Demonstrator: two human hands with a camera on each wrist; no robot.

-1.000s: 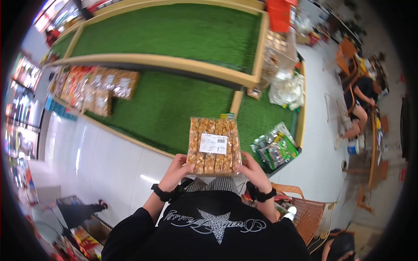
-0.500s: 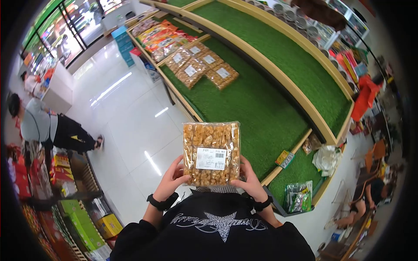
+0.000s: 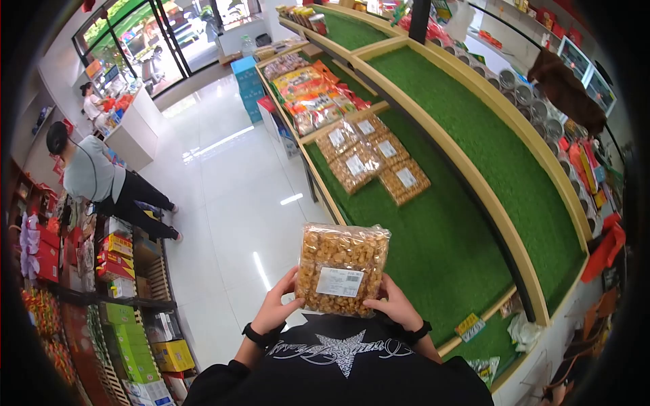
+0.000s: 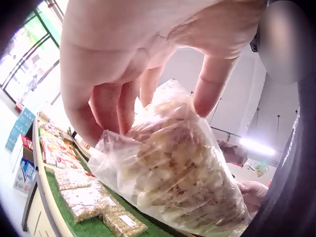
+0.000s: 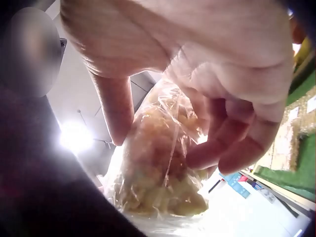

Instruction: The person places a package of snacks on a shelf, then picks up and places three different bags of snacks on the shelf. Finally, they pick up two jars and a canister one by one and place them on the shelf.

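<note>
In front of my chest, a clear-wrapped snack pack (image 3: 344, 250) of golden-brown puffed pieces is held up, a white label (image 3: 340, 281) on its face. My left hand (image 3: 276, 306) grips its left edge, thumb on the face. On the opposite edge, my right hand (image 3: 396, 306) holds it the same way. The left wrist view shows thumb and fingers on opposite sides of the crinkled wrapper (image 4: 182, 168); a similar grip appears in the right wrist view around the wrapped pack (image 5: 160, 163). Several similar packs (image 3: 355, 166) lie on the green turf shelf (image 3: 440, 254) ahead.
The turf stand has a raised wooden rim (image 3: 474, 176) and colourful bags (image 3: 311, 91) at its far end. A price sign (image 3: 468, 327) sits near my right. White tiled floor (image 3: 220, 203) runs along the left, where a person (image 3: 101, 172) stands beside stocked shelves (image 3: 128, 338).
My view has swung left along the stand, bringing the lying packs closer to the centre. Both hands keep hold of the snack pack, whose top now tips differently towards the camera.
</note>
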